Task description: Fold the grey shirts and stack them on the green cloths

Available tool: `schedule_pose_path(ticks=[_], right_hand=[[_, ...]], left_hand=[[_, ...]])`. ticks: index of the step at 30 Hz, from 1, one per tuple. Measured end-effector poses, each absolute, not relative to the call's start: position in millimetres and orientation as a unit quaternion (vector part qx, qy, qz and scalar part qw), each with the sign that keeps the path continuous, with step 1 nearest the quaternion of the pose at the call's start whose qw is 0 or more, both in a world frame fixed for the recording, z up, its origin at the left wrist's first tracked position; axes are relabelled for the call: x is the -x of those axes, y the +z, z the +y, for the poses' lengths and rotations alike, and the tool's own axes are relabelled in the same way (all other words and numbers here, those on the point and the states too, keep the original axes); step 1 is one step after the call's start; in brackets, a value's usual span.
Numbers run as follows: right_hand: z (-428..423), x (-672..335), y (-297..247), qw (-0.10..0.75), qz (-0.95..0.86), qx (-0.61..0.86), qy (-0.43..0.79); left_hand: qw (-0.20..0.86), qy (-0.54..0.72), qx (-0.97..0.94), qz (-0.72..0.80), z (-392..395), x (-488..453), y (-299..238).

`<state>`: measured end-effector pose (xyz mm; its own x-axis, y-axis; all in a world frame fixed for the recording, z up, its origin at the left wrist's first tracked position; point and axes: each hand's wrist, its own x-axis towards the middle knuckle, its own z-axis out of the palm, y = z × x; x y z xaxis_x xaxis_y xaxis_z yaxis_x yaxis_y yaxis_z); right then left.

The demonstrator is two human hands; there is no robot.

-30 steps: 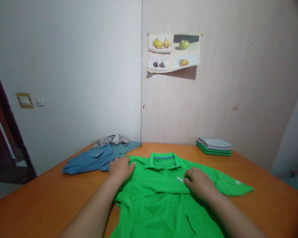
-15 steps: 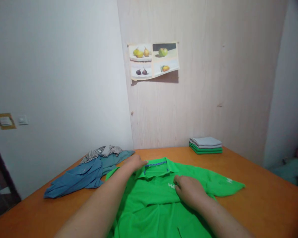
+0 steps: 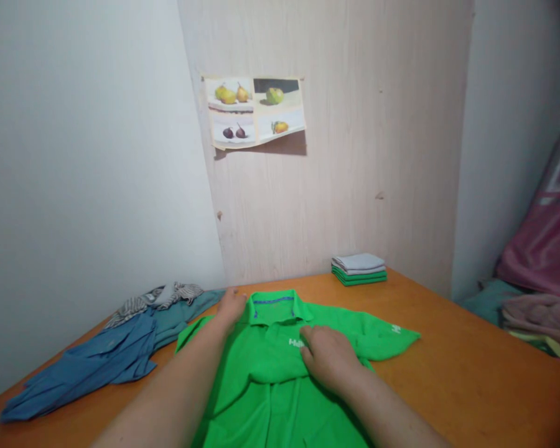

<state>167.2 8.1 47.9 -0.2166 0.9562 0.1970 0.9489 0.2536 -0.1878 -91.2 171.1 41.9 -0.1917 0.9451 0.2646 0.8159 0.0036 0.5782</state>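
A bright green polo shirt point(image 3: 266, 367) lies spread face up on the orange table point(image 3: 471, 373), collar toward the wall. My left hand point(image 3: 231, 306) rests at the left side of the collar, fingers curled down onto the cloth. My right hand point(image 3: 329, 358) lies flat on the chest beside the white lettering, fingers stretched toward the left. The shirt's right sleeve point(image 3: 392, 339) sticks out to the right.
A blue shirt point(image 3: 98, 361) and a striped garment point(image 3: 154, 295) lie crumpled at the left of the table. A small stack of folded clothes point(image 3: 358, 269) sits at the far edge by the wall. Pink and teal fabrics point(image 3: 536, 292) are piled off the table's right side.
My view has swung to the right. My left hand moved from the shoulder up to the collar. My right hand slid slightly left on the chest.
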Motion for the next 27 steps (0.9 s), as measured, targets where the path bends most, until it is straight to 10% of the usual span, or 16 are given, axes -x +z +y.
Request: schedule_pose_path(ticks=[27], right_hand=[[43.8,-217.1,28.4,0.176,-0.727,0.66,0.064]], left_hand=[[0.009,0.082,-0.683,0.726,62.9,162.6,22.7]])
